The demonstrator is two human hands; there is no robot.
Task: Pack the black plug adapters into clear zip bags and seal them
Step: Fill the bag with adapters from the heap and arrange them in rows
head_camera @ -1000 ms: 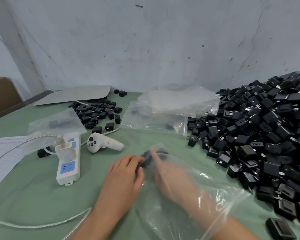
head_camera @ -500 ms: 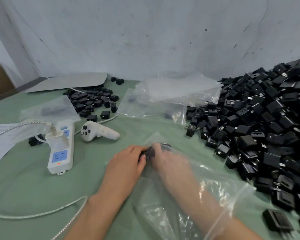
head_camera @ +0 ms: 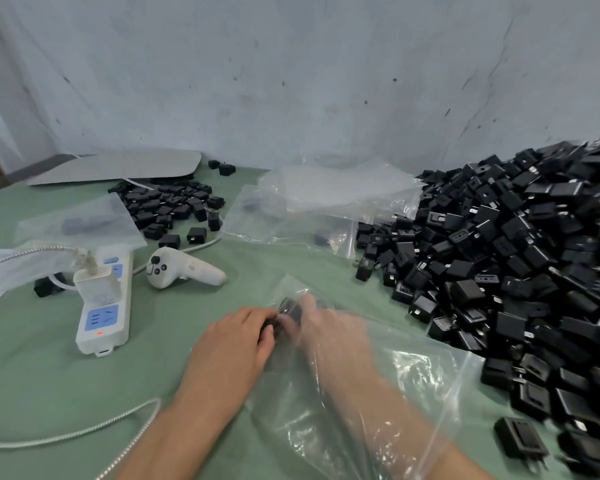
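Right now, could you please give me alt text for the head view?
A person's right hand reaches inside a clear plastic zip bag on a green table, at a small black plug adapter in its far end, while the left hand pinches that end from outside. A large heap of black plug adapters lies to the right.

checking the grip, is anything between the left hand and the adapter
Only the film of the clear zip bag: the left hand holds the black adapter through it from outside; the right hand reaches it from inside the bag.
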